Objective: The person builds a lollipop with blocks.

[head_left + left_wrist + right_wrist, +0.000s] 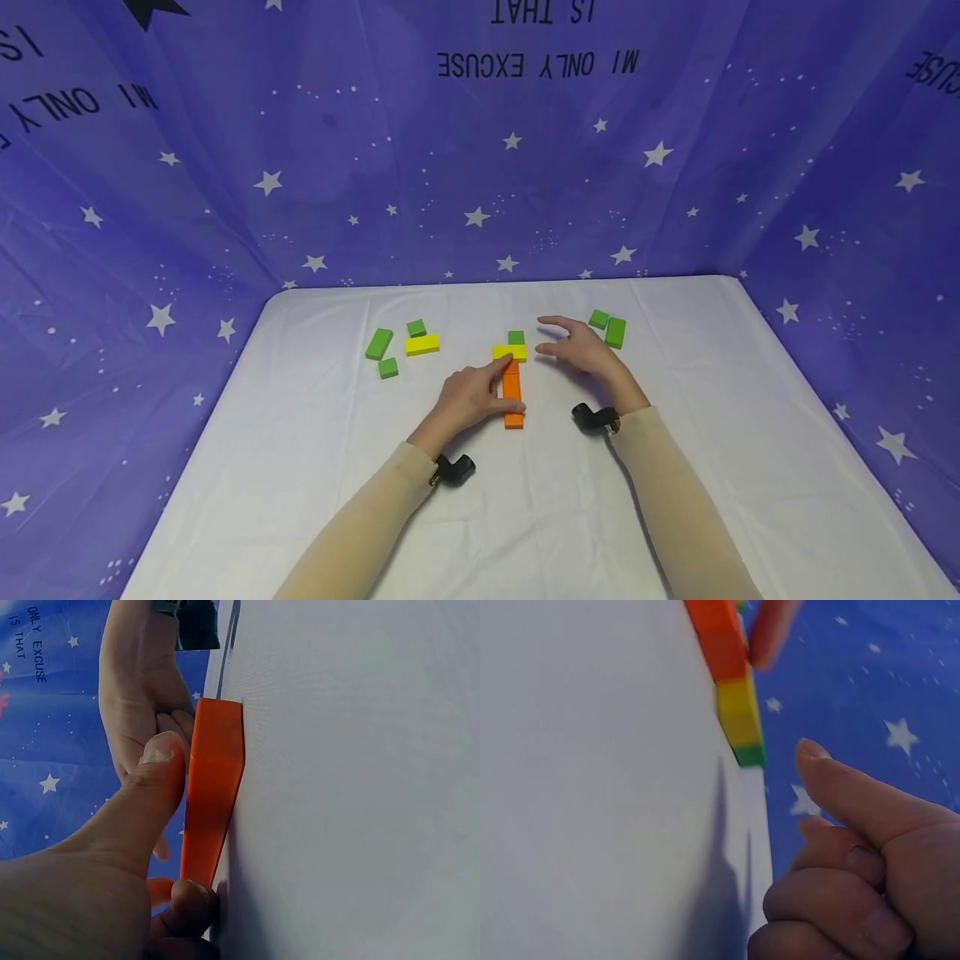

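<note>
In the head view an orange row [512, 386] points away from the person, with a yellow block [519, 351] across its far end and a small green block [516, 337] behind that. My left hand [468, 396] rests over the row from the left: thumb across the near part, index fingertip at the yellow block's near edge. The left wrist view shows the thumb beside an orange block [214, 780] and fingers at its far end. My right hand [588, 348] hovers right of the yellow block, thumb and index finger apart, holding nothing; its other fingers curl in the right wrist view.
Left of the row lie a yellow block [422, 345], a larger green block [379, 343] and two small green ones [416, 328]. Behind my right hand are a small green block [598, 319] and a larger one [615, 332]. A starry purple cloth [480, 183] hangs behind the white table [315, 500].
</note>
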### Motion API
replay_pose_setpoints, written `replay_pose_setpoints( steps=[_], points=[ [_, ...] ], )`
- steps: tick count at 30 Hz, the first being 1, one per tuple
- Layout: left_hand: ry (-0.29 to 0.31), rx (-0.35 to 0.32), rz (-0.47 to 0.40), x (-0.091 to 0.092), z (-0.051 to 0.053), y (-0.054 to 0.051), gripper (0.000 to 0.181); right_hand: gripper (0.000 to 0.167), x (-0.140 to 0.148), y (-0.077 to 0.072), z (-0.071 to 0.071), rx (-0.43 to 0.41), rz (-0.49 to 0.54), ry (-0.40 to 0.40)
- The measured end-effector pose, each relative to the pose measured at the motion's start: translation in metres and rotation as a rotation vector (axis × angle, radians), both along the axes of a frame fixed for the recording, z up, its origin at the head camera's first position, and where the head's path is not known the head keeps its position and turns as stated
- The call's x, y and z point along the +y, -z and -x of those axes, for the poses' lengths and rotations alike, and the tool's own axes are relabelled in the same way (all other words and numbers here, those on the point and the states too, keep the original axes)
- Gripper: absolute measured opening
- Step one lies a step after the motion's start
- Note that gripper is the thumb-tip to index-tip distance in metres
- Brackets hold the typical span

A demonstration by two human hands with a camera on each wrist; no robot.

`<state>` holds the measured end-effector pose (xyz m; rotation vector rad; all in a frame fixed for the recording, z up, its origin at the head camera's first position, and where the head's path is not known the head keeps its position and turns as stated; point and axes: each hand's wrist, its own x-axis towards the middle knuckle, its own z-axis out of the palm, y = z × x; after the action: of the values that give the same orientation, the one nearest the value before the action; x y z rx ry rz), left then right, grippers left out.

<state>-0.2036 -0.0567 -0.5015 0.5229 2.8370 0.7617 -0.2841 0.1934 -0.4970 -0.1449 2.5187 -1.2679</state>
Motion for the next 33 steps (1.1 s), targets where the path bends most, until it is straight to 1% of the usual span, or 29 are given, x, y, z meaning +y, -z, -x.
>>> replay_pose_setpoints(
  steps=[2,4,8,11,17,21,25,28,33],
  points=[
    [0.004,-0.002,0.003,0.000,0.000,0.000,0.098,0.069,0.009,-0.003,0.002,-0.012,0.034,0.032],
    [0.005,-0.004,0.006,0.000,0.000,0.000,0.098,0.070,0.018,-0.006,0.003,-0.004,0.068,0.059],
    [0.002,0.002,0.009,-0.001,-0.001,0.001,0.098,0.069,0.035,-0.011,0.005,0.059,0.103,0.127],
    [0.001,0.004,0.007,-0.001,-0.001,0.001,0.098,0.067,0.048,-0.012,0.007,0.094,0.119,0.197],
    [0.002,-0.008,0.002,0.000,0.000,0.001,0.098,0.065,0.072,-0.008,0.009,0.064,0.155,0.320],
    [0.000,-0.011,0.004,0.000,0.000,0.000,0.098,0.065,0.076,-0.005,0.010,0.070,0.114,0.378],
    [-0.006,-0.015,-0.002,0.000,0.000,0.000,0.098,0.062,0.074,-0.003,0.009,0.102,0.029,0.423],
    [-0.008,-0.018,-0.005,0.000,0.000,0.000,0.098,0.061,0.073,-0.001,0.008,0.119,-0.039,0.441],
    [-0.006,-0.015,0.001,0.000,0.000,0.001,0.099,0.058,0.071,0.002,0.008,0.127,-0.123,0.462]
  ],
)
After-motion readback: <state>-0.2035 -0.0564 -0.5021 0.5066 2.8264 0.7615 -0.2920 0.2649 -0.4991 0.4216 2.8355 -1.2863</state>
